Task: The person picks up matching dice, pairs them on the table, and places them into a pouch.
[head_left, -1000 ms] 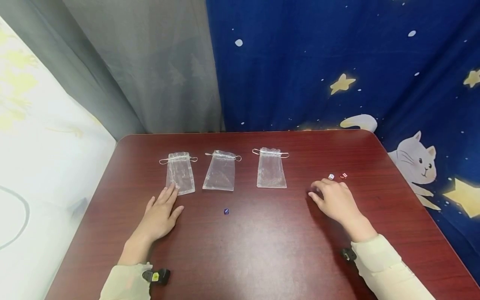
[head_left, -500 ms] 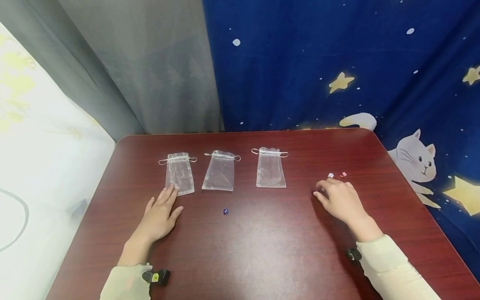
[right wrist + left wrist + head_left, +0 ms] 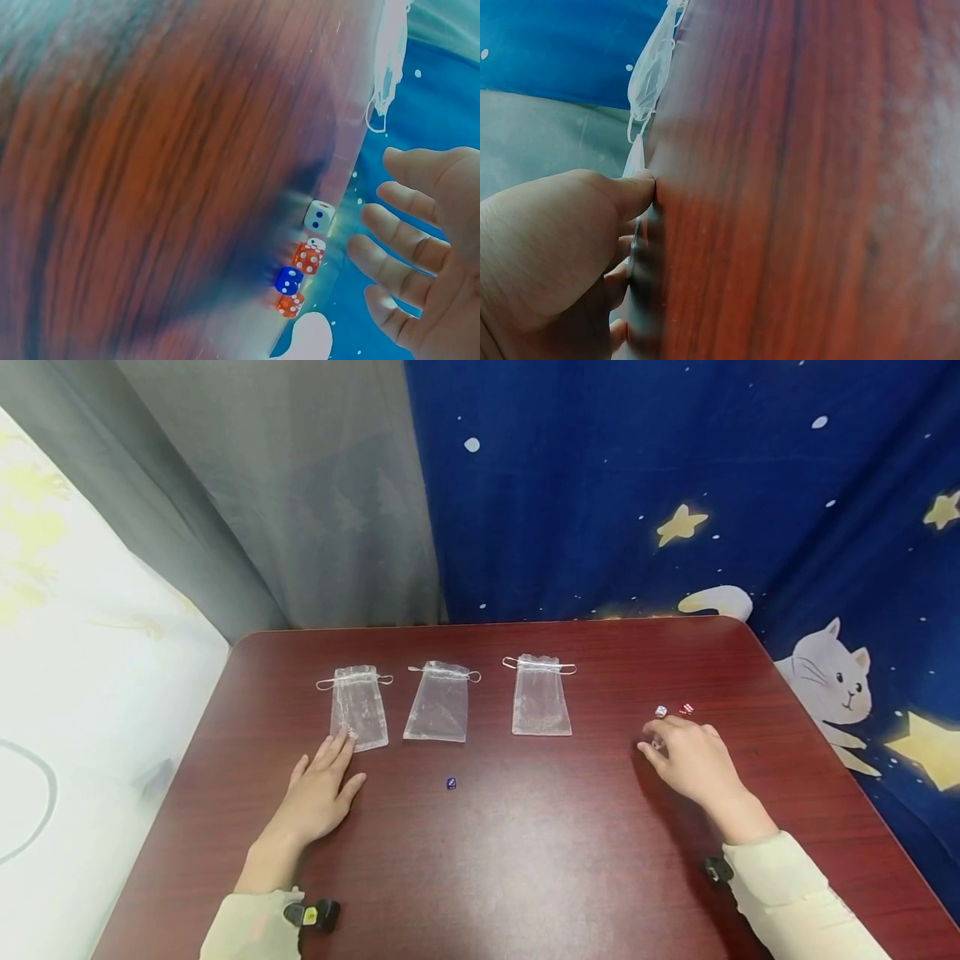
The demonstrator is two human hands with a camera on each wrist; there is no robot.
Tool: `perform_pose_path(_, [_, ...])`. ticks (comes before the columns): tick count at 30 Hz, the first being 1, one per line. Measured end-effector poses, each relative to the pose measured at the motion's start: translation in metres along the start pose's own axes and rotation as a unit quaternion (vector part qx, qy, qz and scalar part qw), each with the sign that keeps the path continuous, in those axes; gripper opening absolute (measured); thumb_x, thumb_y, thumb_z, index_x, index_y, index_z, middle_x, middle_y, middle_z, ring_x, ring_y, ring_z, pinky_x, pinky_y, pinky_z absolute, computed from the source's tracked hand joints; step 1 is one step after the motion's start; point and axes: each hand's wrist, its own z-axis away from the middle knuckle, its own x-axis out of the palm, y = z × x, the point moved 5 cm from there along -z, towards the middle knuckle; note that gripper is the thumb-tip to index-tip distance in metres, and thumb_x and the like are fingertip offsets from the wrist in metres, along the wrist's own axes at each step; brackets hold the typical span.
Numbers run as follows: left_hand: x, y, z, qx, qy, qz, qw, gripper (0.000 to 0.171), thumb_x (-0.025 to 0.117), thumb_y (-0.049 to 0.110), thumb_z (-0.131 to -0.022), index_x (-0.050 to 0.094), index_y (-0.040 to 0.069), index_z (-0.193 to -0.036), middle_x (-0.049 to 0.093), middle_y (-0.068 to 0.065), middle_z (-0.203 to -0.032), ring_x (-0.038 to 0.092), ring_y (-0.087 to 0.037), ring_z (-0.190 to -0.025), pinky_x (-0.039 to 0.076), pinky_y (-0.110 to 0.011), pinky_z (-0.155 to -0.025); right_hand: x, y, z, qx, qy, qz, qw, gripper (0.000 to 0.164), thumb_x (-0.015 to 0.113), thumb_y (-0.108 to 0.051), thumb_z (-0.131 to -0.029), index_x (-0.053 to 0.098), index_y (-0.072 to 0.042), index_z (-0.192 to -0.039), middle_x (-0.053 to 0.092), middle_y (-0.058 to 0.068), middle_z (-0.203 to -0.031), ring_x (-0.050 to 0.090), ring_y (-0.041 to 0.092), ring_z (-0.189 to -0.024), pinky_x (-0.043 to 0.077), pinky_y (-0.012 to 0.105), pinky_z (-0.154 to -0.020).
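Observation:
My left hand (image 3: 318, 793) lies flat with spread fingers, its fingertips on the lower left corner of the leftmost sheer organza drawstring bag (image 3: 362, 706). In the left wrist view the thumb of the left hand (image 3: 562, 240) extends along the tabletop. My right hand (image 3: 693, 760) hovers over several dice at the table's right, fingers loosely bent and holding nothing. A white die (image 3: 657, 742) shows between its thumb and forefinger, apart from both in the right wrist view. That view also shows a white die (image 3: 319, 216), a red die (image 3: 308, 258) and a blue die (image 3: 289, 280) clustered below the fingers.
A middle organza bag (image 3: 438, 706) and a right organza bag (image 3: 542, 697) lie flat in the same row. A lone blue die (image 3: 452, 783) sits in front of them. Curtains (image 3: 570, 485) hang behind the dark red table (image 3: 510, 877).
My right hand has shifted a little to the right over the dice, and a white die now shows between its thumb and forefinger. The left hand has stayed in place.

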Motion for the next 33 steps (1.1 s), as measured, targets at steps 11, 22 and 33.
perform_pose_path(11, [0.001,-0.001,-0.001,-0.001,-0.005,0.002,1.0,0.064,0.054,0.026,-0.104,0.031,-0.006,-0.155,0.023,-0.025,-0.163,0.02,-0.046,-0.15,0.012,-0.071,-0.115,-0.007,0.01,0.003,0.014,0.005,0.001,1.0,0.02,0.078,-0.019,-0.085,0.073,-0.007,-0.101,0.072,0.009,-0.09,0.07,0.031,-0.081,0.044,0.053,-0.069])
perform_pose_path(22, [0.0,-0.001,0.0,-0.001,-0.004,0.002,1.0,0.064,0.053,0.027,-0.105,0.031,-0.006,-0.155,0.022,-0.024,-0.163,0.02,-0.046,-0.15,0.012,-0.071,-0.115,-0.009,0.026,0.01,0.029,0.007,0.011,0.999,0.026,0.079,-0.021,-0.084,0.074,-0.005,-0.104,0.072,0.011,-0.09,0.07,0.034,-0.082,0.044,0.055,-0.069])
perform_pose_path(33, [0.0,0.001,0.0,-0.002,-0.006,0.006,1.0,0.064,0.052,0.028,-0.105,0.031,-0.006,-0.155,0.022,-0.024,-0.164,0.019,-0.046,-0.15,0.011,-0.071,-0.115,-0.009,0.039,0.014,0.04,-0.001,0.014,0.999,0.024,0.079,-0.019,-0.084,0.073,-0.003,-0.101,0.07,0.011,-0.086,0.068,0.033,-0.079,0.045,0.056,-0.067])
